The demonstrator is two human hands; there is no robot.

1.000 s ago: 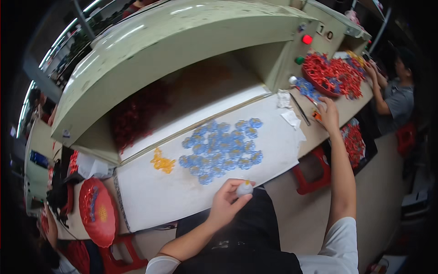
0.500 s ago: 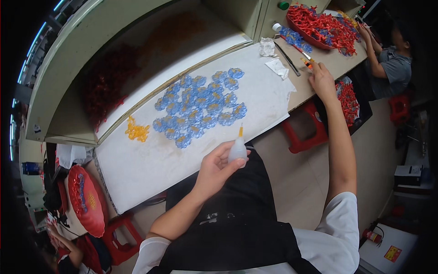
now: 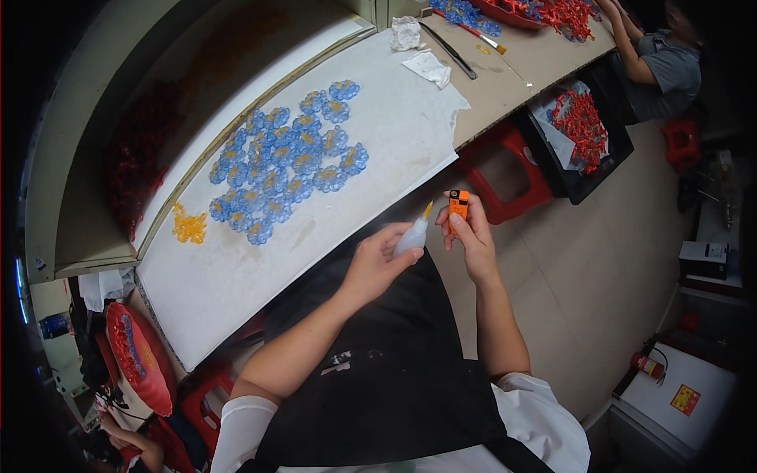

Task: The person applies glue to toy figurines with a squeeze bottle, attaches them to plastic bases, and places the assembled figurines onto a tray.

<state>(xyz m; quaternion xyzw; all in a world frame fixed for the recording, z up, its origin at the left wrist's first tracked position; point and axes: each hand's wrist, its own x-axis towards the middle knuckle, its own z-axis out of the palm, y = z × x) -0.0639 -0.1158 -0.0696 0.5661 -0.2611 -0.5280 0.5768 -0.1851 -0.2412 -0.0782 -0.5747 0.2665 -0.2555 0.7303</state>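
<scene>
My left hand (image 3: 378,262) is wrapped round a small translucent squeeze bottle (image 3: 410,237), its narrow yellowish nozzle tilted up to the right. Close beside that nozzle, my right hand (image 3: 471,240) grips an orange lighter (image 3: 458,211) upright, with its dark top end upward. I cannot make out any flame. Both hands are off the table's front edge, above my dark apron. On the white sheet (image 3: 315,225) beyond them lie many clear blue flower-shaped pieces (image 3: 276,181) with yellowish middles. A small heap of yellow pieces (image 3: 189,225) lies to their left.
Crumpled tissue (image 3: 406,33), black tweezers (image 3: 449,50) and a brush (image 3: 481,37) lie at the far right. A red stool (image 3: 505,177) and a black crate (image 3: 587,177) of red pieces stand below. A co-worker's arm (image 3: 631,51) is beyond; a red tray (image 3: 146,363) sits at left.
My right hand has come back from the far right of the table to beside the bottle, now with the lighter. The bottle's nozzle has tipped rightward. The whole view has shifted.
</scene>
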